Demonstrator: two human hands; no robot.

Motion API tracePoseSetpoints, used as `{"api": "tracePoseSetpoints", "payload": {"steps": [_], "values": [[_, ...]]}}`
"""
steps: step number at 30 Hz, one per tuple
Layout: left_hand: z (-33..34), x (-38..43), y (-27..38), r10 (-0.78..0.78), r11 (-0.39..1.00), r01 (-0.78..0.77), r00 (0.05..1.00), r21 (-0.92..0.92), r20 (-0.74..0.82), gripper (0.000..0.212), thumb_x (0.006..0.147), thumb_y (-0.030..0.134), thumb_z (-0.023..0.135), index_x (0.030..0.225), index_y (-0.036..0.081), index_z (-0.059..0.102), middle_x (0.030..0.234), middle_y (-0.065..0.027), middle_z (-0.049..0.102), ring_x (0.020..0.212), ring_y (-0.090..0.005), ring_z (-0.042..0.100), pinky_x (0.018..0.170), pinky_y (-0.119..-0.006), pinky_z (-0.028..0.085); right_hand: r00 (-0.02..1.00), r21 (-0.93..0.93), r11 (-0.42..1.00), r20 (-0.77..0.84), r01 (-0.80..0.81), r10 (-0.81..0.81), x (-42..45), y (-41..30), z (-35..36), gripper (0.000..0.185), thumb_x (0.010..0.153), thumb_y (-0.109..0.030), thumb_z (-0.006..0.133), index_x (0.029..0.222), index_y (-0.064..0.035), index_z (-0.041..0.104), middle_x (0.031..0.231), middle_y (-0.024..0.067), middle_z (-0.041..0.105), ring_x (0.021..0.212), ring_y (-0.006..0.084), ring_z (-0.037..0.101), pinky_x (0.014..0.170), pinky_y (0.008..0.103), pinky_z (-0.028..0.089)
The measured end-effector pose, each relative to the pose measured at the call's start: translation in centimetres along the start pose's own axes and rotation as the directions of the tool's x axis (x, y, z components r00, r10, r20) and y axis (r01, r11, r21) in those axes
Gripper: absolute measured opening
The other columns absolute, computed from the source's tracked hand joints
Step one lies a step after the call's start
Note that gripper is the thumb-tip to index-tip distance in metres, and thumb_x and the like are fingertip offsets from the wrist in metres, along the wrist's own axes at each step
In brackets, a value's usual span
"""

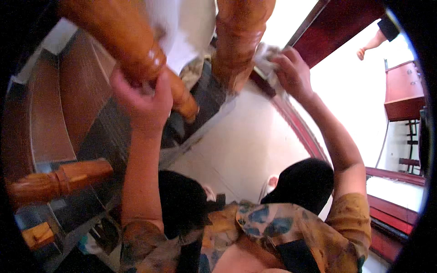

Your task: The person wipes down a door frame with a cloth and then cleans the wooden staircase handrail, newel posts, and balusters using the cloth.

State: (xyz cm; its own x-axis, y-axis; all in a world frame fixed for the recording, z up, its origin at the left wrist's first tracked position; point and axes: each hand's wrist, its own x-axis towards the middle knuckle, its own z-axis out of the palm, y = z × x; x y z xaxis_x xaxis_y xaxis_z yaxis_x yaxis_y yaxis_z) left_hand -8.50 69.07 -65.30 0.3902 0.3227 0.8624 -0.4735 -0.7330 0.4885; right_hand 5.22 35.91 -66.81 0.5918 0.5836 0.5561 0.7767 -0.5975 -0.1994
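My left hand (145, 94) grips a glossy orange-brown turned wooden piece (133, 44) from below, near its narrower end, which slants down to the right. A second thick turned wooden piece (239, 41), also shiny, stands to the right of it. Beside that second piece, my right hand (295, 75) pinches a crumpled white cloth (268, 56). The cloth lies close to the wood's right side; I cannot tell whether it touches. White sheeting (184, 27) hangs blurred between the two pieces.
Another turned wooden piece (61, 179) lies at the left, above a small wooden block (37, 235). Brown panels (44, 112) stand there too. A dark red beam (334, 30) crosses the upper right. Another person's arm (374, 42) shows near red-brown furniture (404, 83).
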Motion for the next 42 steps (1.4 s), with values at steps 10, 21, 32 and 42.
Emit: {"api": "tracePoseSetpoints", "payload": {"steps": [10,21,32,42], "values": [[0.6,-1.0,1.4,0.186,0.934,-0.189,0.982,0.303,0.038,0.087,0.07,0.009,0.073,0.135,-0.007,0.018,0.121,-0.0219,0.034,0.106,-0.0314,0.046,0.095,-0.043,0.04,0.686,0.65,0.638,-0.238,-0.414,0.688,13.9,-8.8,-8.9,0.05,0.094,-0.029,0.055,0.13,0.0039,0.047,0.114,0.0209,0.061,0.107,0.0253,0.059,0.09,0.0336,0.047],[0.6,0.1,2.6,0.175,0.916,-0.191,0.982,0.354,0.077,0.085,0.071,0.01,0.073,0.135,-0.005,0.019,0.123,-0.0212,0.034,0.106,-0.0309,0.046,0.094,-0.041,0.039,0.566,0.463,0.873,-0.683,-0.152,0.461,4.6,-7.9,4.1,0.035,0.075,-0.002,0.065,0.109,-0.0026,0.061,0.113,0.0204,0.057,0.106,0.0398,0.055,0.092,0.0445,0.044],[0.6,0.6,2.4,0.236,0.918,-0.253,0.967,0.306,0.091,0.084,0.069,0.01,0.074,0.134,-0.002,0.022,0.124,-0.0215,0.038,0.101,-0.0302,0.047,0.086,-0.039,0.041,0.821,-0.449,0.816,-0.259,0.364,-0.509,10.5,-7.1,1.1,0.034,0.066,-0.017,0.063,0.099,-0.0105,0.068,0.12,0.006,0.059,0.12,0.0279,0.048,0.105,0.0544,0.031],[0.0,-1.0,2.1,0.185,0.924,-0.195,0.981,0.33,0.06,0.082,0.072,0.008,0.073,0.134,-0.005,0.021,0.121,-0.0231,0.038,0.098,-0.0297,0.049,0.082,-0.039,0.045,0.765,0.745,0.641,-0.303,-0.182,0.568,9.5,-6.9,-7.7,0.027,0.089,-0.012,0.054,0.112,0.002,0.056,0.101,0.0138,0.061,0.092,0.0243,0.062,0.079,0.0352,0.051]]}}
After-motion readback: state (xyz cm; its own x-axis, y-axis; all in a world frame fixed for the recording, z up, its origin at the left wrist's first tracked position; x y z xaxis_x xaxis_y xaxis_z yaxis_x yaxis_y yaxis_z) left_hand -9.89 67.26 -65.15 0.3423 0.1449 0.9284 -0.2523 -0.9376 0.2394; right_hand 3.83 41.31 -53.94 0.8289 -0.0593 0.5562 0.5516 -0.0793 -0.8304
